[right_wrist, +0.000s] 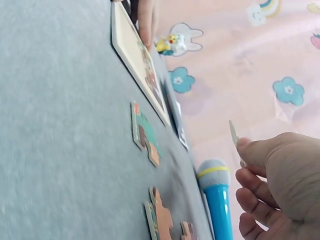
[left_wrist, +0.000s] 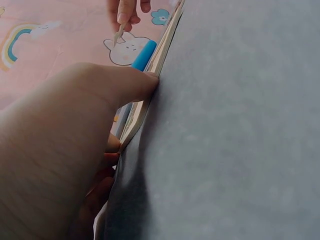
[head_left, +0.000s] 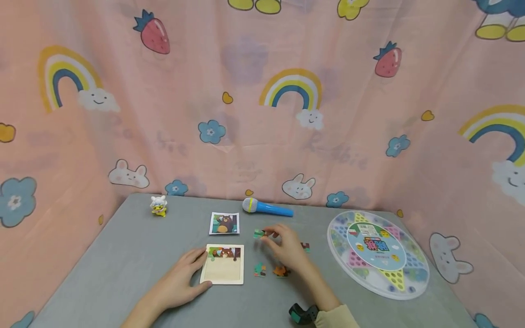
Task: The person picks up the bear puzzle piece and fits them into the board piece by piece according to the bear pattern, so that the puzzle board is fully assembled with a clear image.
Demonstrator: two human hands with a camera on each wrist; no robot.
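My left hand [head_left: 180, 278] holds a wooden puzzle tray [head_left: 223, 273] at its left side, thumb by the near corner and fingers towards the far one. A strip of bear-picture pieces [head_left: 224, 252] fills the tray's far part; below it shows bare wood. Between thumb and fingertips, my right hand [head_left: 289, 249] pinches a green puzzle piece [head_left: 258, 233], seen nearly edge-on in the right wrist view and raised off the table. Loose pieces lie nearby: a teal one [head_left: 259, 269], an orange-brown one [head_left: 281, 272] and a dark red one [head_left: 305, 247] partly behind the right hand.
A bear picture card [head_left: 224, 223] lies beyond the tray, with a blue toy microphone [head_left: 270, 209] at the back. To the left stands a small yellow-and-white figurine [head_left: 158, 206]. A round game board [head_left: 377, 255] occupies the right side. A black strap-like object [head_left: 302, 314] is by the right wrist.
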